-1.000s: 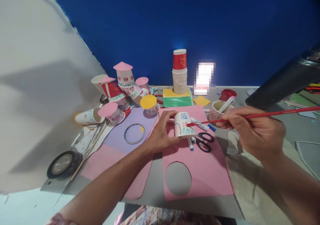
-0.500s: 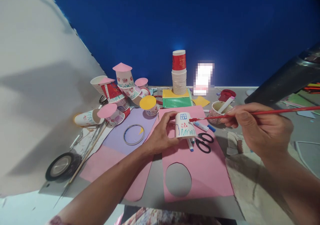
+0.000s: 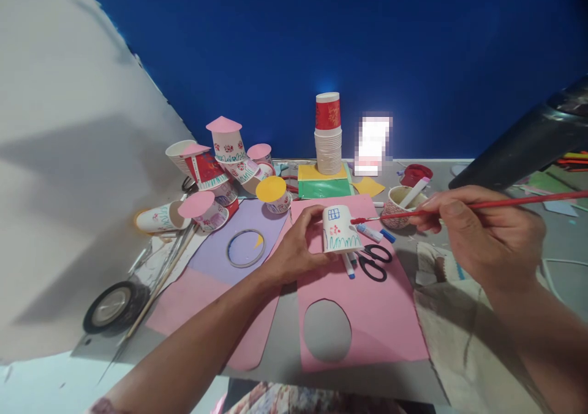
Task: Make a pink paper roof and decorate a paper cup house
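Observation:
My left hand [image 3: 301, 245] is closed around a white paper cup [image 3: 340, 233], held upside down above the pink paper. The cup carries a blue drawn window, red dabs and green grass strokes. In my right hand [image 3: 491, 236] is a red paintbrush [image 3: 478, 205], gripped like a pen. Its red-coated tip is at the cup's right edge; whether it touches, I cannot tell. Under and beside the cup lie capped markers [image 3: 370, 233] and black-handled scissors [image 3: 374, 262]. A round hole is cut in the pink paper [image 3: 381, 328].
Decorated paper cups [image 3: 227, 144] with pink paper tops stand at the back left. A tall cup stack [image 3: 328, 135] rises at the back. Near my right hand is a paint cup [image 3: 399, 209]. A tape ring [image 3: 245, 248] lies on purple paper; a cloth [image 3: 452, 328] covers the right front.
The paper cup has turned slightly in my left hand, its window and red dabs shifting left. The brush tip has moved slightly right.

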Demonstrator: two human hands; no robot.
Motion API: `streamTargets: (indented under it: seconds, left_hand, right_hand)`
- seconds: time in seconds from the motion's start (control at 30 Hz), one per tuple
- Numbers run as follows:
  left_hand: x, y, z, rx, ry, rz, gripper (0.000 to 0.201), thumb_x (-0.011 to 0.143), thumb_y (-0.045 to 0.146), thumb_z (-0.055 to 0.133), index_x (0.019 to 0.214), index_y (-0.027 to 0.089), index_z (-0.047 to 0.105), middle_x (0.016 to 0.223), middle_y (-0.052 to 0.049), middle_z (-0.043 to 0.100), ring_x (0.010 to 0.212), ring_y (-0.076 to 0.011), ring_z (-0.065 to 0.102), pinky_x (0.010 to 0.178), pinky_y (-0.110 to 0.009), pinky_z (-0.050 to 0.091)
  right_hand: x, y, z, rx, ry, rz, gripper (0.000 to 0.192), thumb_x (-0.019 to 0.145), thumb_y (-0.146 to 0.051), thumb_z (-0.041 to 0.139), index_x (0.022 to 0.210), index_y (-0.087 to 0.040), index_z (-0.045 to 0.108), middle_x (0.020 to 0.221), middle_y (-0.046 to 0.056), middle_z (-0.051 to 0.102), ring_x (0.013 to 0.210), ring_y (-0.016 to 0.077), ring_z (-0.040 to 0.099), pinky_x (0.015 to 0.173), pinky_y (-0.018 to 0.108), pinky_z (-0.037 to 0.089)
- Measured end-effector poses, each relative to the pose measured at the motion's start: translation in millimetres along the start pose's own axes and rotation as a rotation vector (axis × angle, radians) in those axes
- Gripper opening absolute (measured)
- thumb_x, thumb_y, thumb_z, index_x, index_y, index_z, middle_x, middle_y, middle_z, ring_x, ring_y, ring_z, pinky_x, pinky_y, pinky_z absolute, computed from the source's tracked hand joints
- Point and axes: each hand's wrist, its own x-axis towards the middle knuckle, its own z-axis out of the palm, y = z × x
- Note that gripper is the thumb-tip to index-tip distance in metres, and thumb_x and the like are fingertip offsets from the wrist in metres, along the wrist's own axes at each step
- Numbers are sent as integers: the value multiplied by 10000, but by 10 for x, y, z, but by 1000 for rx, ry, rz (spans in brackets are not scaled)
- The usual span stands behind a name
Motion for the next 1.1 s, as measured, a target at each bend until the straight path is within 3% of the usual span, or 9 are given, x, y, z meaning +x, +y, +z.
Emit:
streamTargets:
  seconds: [0.3, 0.47, 0.63, 0.9, 1.1]
  left_hand:
    - [2, 31, 13, 42, -7, 17, 854, 721, 335, 947, 1452, 255, 513, 1533, -167, 597, 1455, -411, 577, 1249, -650, 440]
    - [10, 41, -6, 56, 7, 42, 917, 737, 320, 926, 1525, 265, 461, 1621, -166, 520, 1513, -398, 515, 1273, -621, 423]
    - [15, 70, -24, 30, 6, 44, 885, 751, 311, 912, 1530, 289, 492, 1626, -150, 523, 1509, -393, 518, 1271, -634, 409]
    - [32, -1, -22, -93, 27, 21, 872, 701, 230, 937, 1476, 286, 541, 1603, -139, 547, 1506, -381, 521, 1292, -628, 372]
    - [19, 39, -20, -107, 9, -1, 865, 714, 241, 932, 1480, 279, 532, 1603, -138, 550, 1524, -371, 506, 1312, -628, 347]
  right_hand:
    - [-17, -14, -2, 20, -11, 11, 182, 1002, -173, 694, 952, -275, 836, 832, -7, 794, 686, 131, 759, 631, 249, 651]
    - [22, -2, 6, 104, -5, 19, 163, 923, -125, 739, 894, -265, 816, 763, -15, 782, 666, 146, 772, 665, 257, 689]
    - [29, -8, -31, -3, 35, 44, 151, 922, -159, 741, 883, -280, 822, 730, 1, 784, 623, 186, 770, 604, 314, 693]
    - [60, -30, -169, -126, -178, 26, 206, 945, -229, 688, 907, -387, 815, 884, 16, 795, 814, 292, 755, 706, 499, 630]
    - [49, 13, -180, -119, -209, 4, 187, 945, -239, 692, 917, -386, 803, 906, 22, 786, 855, 312, 737, 761, 534, 592]
